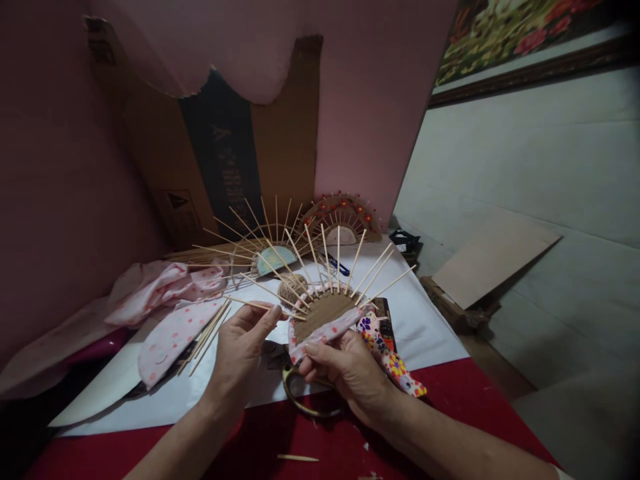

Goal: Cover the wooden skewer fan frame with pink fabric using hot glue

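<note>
My right hand grips a cardboard half-disc edged with pink spotted fabric, with several thin wooden sticks fanning out of its curved rim. My left hand pinches one wooden stick at the half-disc's left side, its tip against the rim. Both hands are held just above the table. A strip of flower-patterned fabric hangs beside my right hand. Scissors with gold handles lie under my hands.
A bundle of loose sticks lies on pink fabric pieces at the left. Two more stick fans, one blue-centred and one with red beads, lean against cardboard at the back. White paper covers the red tablecloth. A twine ball sits mid-table.
</note>
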Motion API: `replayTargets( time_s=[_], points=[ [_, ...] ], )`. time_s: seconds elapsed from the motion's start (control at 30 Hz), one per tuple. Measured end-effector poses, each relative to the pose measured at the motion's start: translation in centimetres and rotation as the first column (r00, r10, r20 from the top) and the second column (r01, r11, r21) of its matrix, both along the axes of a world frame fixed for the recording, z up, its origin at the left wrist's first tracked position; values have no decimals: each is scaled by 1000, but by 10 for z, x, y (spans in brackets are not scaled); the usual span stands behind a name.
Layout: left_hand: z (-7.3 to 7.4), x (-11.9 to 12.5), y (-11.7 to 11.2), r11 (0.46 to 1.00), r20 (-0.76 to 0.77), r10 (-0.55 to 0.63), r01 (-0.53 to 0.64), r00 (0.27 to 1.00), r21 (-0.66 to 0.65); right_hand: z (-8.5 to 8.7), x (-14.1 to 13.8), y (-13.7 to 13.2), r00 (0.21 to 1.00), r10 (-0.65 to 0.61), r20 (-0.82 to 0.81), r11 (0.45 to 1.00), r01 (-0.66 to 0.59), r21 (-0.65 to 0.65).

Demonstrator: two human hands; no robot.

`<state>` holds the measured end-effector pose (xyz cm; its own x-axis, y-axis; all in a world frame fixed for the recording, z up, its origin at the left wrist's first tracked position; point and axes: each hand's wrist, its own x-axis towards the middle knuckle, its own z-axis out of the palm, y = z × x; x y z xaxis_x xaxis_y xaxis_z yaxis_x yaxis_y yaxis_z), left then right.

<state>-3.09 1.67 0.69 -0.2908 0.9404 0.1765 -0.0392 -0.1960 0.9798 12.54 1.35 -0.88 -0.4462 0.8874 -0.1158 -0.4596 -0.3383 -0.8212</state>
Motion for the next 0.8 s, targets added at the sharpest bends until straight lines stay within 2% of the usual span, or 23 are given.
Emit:
replayTargets(
  time_s=[0.23,0.8],
  points=[
    [7,4,0,1000,-3,9,-9,1000,3,2,0,-1,1000,10,-4,1000,-10,0],
    [4,2,1,1000,39,-31,31,999,-4,3,2,0,999,0,-36,1000,1,14]
  ],
)
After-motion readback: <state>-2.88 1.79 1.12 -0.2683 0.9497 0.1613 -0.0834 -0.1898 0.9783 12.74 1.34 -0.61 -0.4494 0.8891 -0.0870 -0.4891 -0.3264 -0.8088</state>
